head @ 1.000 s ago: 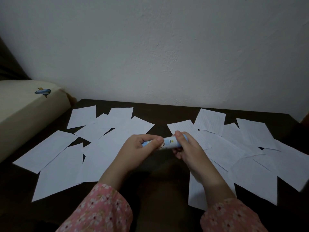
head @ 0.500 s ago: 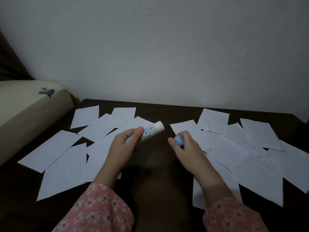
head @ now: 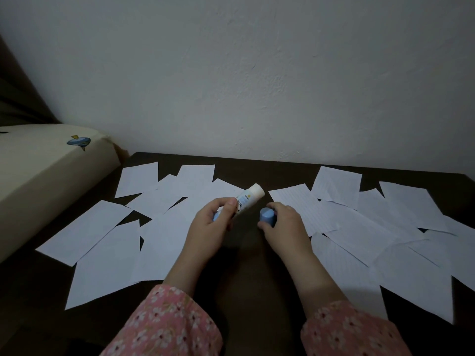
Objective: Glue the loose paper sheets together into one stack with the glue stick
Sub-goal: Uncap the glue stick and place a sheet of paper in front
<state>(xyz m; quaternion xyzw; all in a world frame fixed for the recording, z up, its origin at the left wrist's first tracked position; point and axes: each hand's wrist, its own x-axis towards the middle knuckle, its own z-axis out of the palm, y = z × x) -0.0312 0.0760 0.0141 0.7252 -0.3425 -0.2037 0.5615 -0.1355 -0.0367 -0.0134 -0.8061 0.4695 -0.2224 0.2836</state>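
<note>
Left hand is curled round the glue stick, gripping its lower body w/ thumb and fingers; the tube tilts up and away to the right, its pale uncapped end pointing toward the wall, blue base just showing below the fingers. Right hand sits close beside it but apart, fingers curled round the blue cap, held low over the dark worktop (can't tell if the cap touches the surface). Loose paper sheets lie flat in two spreads w/ a bare dark strip between them where both hands are: a left group of overlapping white sheets, and a right group, some faintly lined, also overlapping. None are stacked neatly; edges point every which way. Both sleeves are pink w/ a small flower print. At far left, a cream cushion or mattress edge w/ a small blue fish-like motif butts against the worktop's left side. Lighting is dim.
</note>
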